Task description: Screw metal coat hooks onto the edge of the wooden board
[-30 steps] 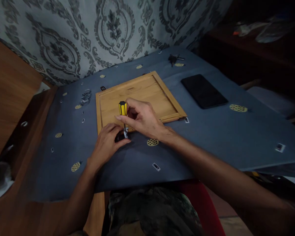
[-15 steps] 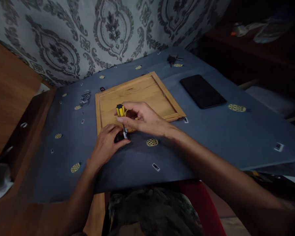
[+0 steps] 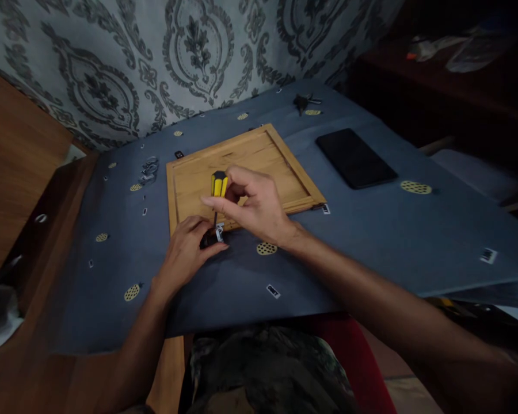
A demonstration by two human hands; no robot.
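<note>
Landmark: the rectangular, honey-coloured framed wooden panel (image 3: 237, 152), lying flat on the counter (image 3: 224, 293) under a dark blue printed cloth. Right hand (image 3: 259, 204), above the panel's near edge: thumb and fingers closed on a yellow-and-black screwdriver (image 3: 218, 185), shank pointing down and nearly upright, presumably to bring the tip square onto the small silvery metal fitting (image 3: 220, 233) at that edge. Tip contact too small to confirm. Left hand (image 3: 185, 247), at the panel's near-left corner: half curled, thumb and fingers parted around the fitting, probably to steady it against the driver; whether it grips or merely braces, cannot tell. Left of the panel: a loose cluster of shiny metal pieces (image 3: 148, 171), apart from the work though likely within reach. Right of the panel: a flat black rectangular device (image 3: 354, 158), well away from both hands.
</note>
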